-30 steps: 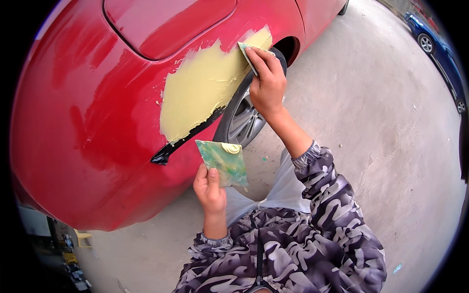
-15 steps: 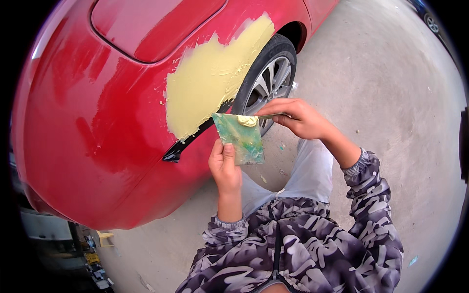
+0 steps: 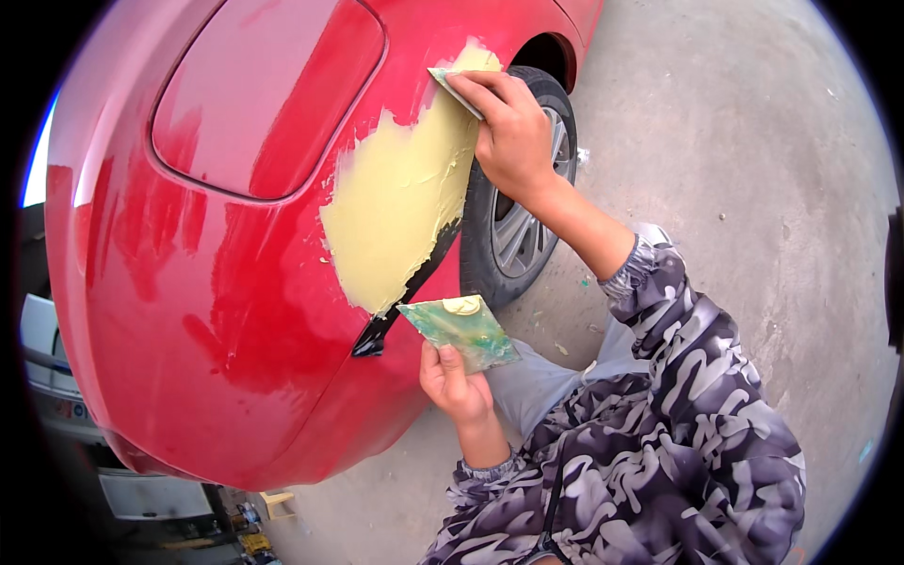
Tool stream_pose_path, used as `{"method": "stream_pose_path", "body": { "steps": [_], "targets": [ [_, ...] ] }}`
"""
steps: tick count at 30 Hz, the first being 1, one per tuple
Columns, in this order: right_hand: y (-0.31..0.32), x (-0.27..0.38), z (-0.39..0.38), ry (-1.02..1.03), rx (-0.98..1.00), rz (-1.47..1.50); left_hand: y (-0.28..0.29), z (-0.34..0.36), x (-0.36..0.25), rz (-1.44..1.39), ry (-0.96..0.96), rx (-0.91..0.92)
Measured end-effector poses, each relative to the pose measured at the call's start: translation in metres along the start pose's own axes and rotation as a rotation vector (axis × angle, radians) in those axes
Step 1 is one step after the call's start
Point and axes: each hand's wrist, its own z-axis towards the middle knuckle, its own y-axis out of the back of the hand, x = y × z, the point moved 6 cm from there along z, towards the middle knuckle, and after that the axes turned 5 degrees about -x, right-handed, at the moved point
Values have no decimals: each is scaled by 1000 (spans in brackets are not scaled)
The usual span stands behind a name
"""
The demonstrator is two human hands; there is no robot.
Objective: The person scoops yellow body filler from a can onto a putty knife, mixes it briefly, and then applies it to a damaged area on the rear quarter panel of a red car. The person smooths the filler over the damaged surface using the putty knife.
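In my right hand (image 3: pixel 513 127) is a thin, flat putty spreader (image 3: pixel 450 87), pinched between thumb and fingers. Its blade lies against the upper end of a pale yellow filler patch (image 3: pixel 391 202) on the red car panel (image 3: pixel 273 311), just above the wheel arch. My left hand (image 3: pixel 457 379) grips the lower edge of a square mixing board (image 3: pixel 461 337), smeared green and yellow. A small lump of yellow filler (image 3: pixel 462 306) sits at the board's far edge. Ridges and ragged edges show in the patch.
The wheel (image 3: pixel 518 217) stands right beside the patch, under my right forearm. A black trim strip (image 3: pixel 405 292) runs along the arch and ends in a loose-looking tip. Grey concrete floor (image 3: pixel 725 179) lies to the right. A small yellow stool (image 3: pixel 278 504) stands at the lower left.
My right hand has moved from the mixing board up to the top of the filler patch with the spreader. The board has tilted and dropped lower in view with my left hand.
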Motion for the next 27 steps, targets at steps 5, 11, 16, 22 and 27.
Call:
{"method": "stream_pose_path", "body": {
  "steps": [5,11,16,22,27],
  "targets": [
    [3,45,-42,127,78,61,4,1,-6,12,-61,-2],
    [24,63,-74,-86,588,387,-5,5,-4,35,-43,32],
    [76,63,-67,-496,815,990,-7,6,4,58,-1,92],
    [53,-11,-115,-395,966,625,2,3,15,17,47,81],
    [22,-77,-53,-385,122,230,10,-1,6,31,19,67]
  ]
}}
